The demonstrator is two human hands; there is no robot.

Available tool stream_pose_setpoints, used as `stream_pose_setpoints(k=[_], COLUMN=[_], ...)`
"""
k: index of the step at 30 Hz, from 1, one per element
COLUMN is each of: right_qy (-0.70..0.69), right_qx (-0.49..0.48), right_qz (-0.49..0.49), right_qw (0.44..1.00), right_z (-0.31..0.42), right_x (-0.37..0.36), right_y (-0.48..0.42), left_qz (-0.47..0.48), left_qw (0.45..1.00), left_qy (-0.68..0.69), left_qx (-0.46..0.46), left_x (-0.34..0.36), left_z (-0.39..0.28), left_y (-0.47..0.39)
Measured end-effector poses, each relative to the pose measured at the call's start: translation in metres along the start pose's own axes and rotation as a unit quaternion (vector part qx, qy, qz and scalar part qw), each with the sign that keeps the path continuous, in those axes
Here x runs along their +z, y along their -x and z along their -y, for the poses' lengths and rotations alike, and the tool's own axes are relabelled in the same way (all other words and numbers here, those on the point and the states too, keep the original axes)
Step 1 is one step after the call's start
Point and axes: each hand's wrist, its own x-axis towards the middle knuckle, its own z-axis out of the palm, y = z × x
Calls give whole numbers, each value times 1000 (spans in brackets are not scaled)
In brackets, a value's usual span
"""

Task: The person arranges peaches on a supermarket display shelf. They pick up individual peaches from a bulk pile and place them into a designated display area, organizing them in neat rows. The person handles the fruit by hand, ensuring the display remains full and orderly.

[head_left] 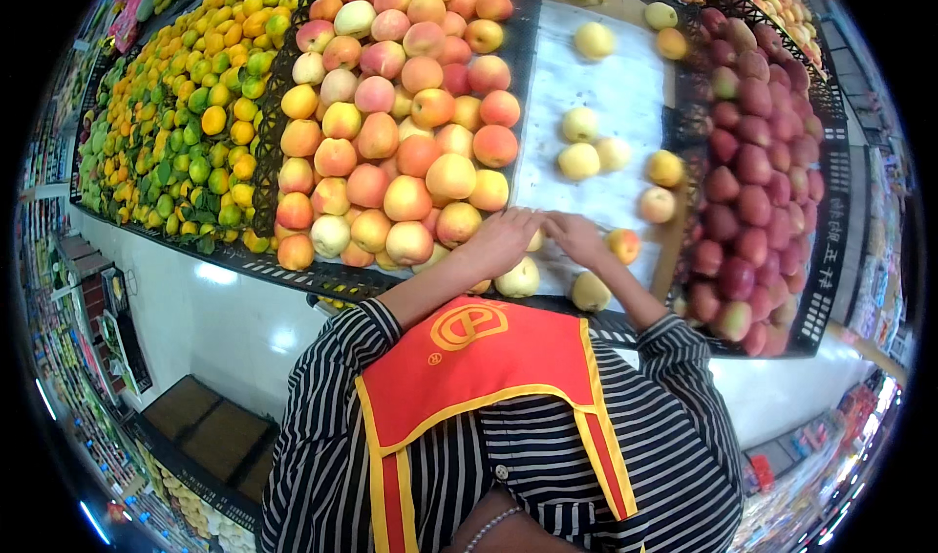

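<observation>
My left hand [509,238] reaches over the white paper lining [549,77] of a display crate, with its fingertips near the paper's left edge. Close beside it, my right hand [575,238] has its fingertips nearly meeting the left ones. A pale yellow apple [536,240] shows partly between the two hands; whether either hand grips it is hidden. Nearer my red apron [476,362] lie a pale apple [518,277] and another pale apple [591,291]. A red-yellow apple [623,245] rests right of my right wrist. Several pale apples [579,161] are scattered farther up the paper.
Left of the paper, orange-red apples [407,197] are heaped in rows. Beyond a black plastic lattice divider [272,135] are small green-orange citrus fruits [198,128] with leaves. Dark red apples [755,164] fill the crate on the right. The black crate edge [330,278] runs before me.
</observation>
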Motion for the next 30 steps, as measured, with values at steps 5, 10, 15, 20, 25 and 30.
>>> stream_pose_setpoints(k=[5,10,15,20,25,30], right_qy=[227,359,205,-141,-277,-185], right_qx=[-170,-214,-152,48,139,109], right_qz=[-287,-290,-253,-136,-84,-113], right_qw=[915,861,933,979,947,970], right_z=[3,-23,0,1,0,1], right_x=[-59,-66,-66,-26,-1,-1], right_y=[-12,-48,-42,-43,-52,-53], left_qz=[-16,-22,-20,-16,-18,-9], left_qw=[999,997,995,993,993,996], left_qy=[-46,-67,-88,-108,-106,-83], left_qx=[23,35,31,31,41,42], left_x=[10,11,9,12,7,7], left_z=[4,0,-1,-2,-2,-1], left_y=[7,6,7,4,6,0])
